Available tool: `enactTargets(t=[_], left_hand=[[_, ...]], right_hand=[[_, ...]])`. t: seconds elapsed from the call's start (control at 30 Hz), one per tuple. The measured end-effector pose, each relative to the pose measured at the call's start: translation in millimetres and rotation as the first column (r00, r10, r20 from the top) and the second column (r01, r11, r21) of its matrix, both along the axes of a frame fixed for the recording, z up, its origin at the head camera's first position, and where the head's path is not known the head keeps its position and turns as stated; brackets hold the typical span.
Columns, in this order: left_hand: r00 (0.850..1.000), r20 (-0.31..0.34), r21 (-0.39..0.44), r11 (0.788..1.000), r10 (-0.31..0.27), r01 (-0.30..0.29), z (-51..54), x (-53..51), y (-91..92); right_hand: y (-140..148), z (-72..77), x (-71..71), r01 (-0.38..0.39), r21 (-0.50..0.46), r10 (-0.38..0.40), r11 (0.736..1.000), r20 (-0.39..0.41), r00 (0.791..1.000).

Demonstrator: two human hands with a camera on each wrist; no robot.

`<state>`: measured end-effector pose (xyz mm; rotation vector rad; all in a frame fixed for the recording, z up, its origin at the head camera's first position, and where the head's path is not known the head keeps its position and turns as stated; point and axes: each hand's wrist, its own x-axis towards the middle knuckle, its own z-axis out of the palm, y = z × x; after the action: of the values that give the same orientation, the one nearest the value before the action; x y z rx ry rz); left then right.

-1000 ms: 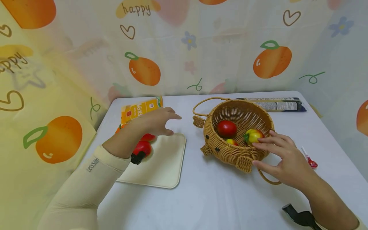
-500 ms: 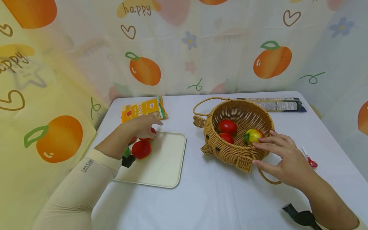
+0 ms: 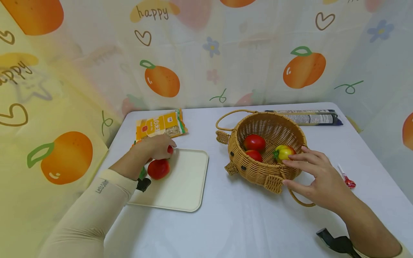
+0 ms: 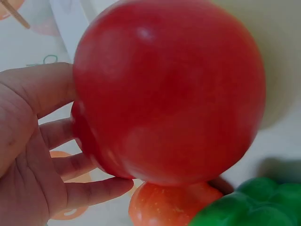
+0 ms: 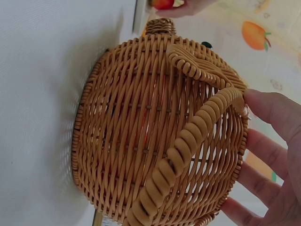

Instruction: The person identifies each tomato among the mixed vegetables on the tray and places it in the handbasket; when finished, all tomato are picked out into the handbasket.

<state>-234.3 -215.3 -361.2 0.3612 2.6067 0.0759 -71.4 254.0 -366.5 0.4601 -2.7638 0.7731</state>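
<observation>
My left hand (image 3: 155, 147) is over the cream tray (image 3: 190, 179), its fingers gripping a red fruit (image 3: 170, 149) (image 4: 82, 136). A larger red fruit (image 3: 158, 169) (image 4: 169, 89) lies on the tray, filling much of the left wrist view. Beyond it there are an orange fruit (image 4: 164, 205) and a green pepper (image 4: 254, 205). My right hand (image 3: 317, 173) holds the near right rim of the wicker basket (image 3: 255, 173) (image 5: 141, 127), thumb outside, fingers spread over the edge. Inside the basket lie two red fruits (image 3: 254, 142) (image 3: 254, 155) and a yellow-red pepper (image 3: 283, 153).
A yellow snack packet (image 3: 167, 123) lies behind the tray. Behind the basket is a long dark package (image 3: 313, 117). A red-wrapped lollipop (image 3: 349, 182) lies right of my right hand. Patterned curtains (image 3: 226, 53) surround the white table (image 3: 238, 222).
My left hand has moved left from above the tray's back edge down to the fruits, and its fingers have closed on a red one. A fruit in the basket has shifted. My right hand stays put.
</observation>
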Motion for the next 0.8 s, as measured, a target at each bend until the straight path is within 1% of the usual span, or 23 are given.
enactTargets(t=[0.2, 0.33, 0.43, 0.5, 0.57, 0.67, 0.8], left_hand=[[1.000, -0.025, -0.019, 1.000, -0.015, 0.014, -0.8, 0.4, -0.3], [0.999, -0.037, 0.012, 0.999, -0.029, 0.030, -0.5, 1.2, -2.5], [0.995, -0.071, 0.049, 0.996, -0.067, 0.071, 1.2, 1.4, -2.7], [0.989, -0.108, 0.075, 0.991, -0.102, 0.111, 4.7, 2.0, -1.2], [0.979, -0.147, 0.098, 0.983, -0.141, 0.157, 9.0, 2.2, 1.3], [0.973, -0.175, 0.142, 0.974, -0.150, 0.175, 18.4, 4.2, 7.3], [0.968, -0.207, 0.205, 0.961, -0.143, 0.185, 31.4, 7.6, 16.8]], right_hand=[[1.1, -1.8, -0.8, -0.002, 0.000, 0.002, 1.000, -0.006, 1.000], [0.7, -1.3, -0.6, -0.004, -0.001, 0.004, 1.000, 0.001, 1.000], [0.8, -2.2, -1.2, -0.004, 0.000, 0.004, 1.000, 0.008, 1.000], [1.0, -2.4, -1.4, -0.004, -0.001, 0.004, 1.000, 0.013, 1.000], [1.2, -3.0, -1.8, -0.003, 0.002, 0.003, 1.000, 0.015, 1.000], [1.1, -2.4, -1.4, -0.002, -0.001, 0.002, 1.000, 0.018, 1.000], [0.8, -1.8, -1.2, -0.003, -0.002, 0.003, 1.000, 0.013, 1.000]])
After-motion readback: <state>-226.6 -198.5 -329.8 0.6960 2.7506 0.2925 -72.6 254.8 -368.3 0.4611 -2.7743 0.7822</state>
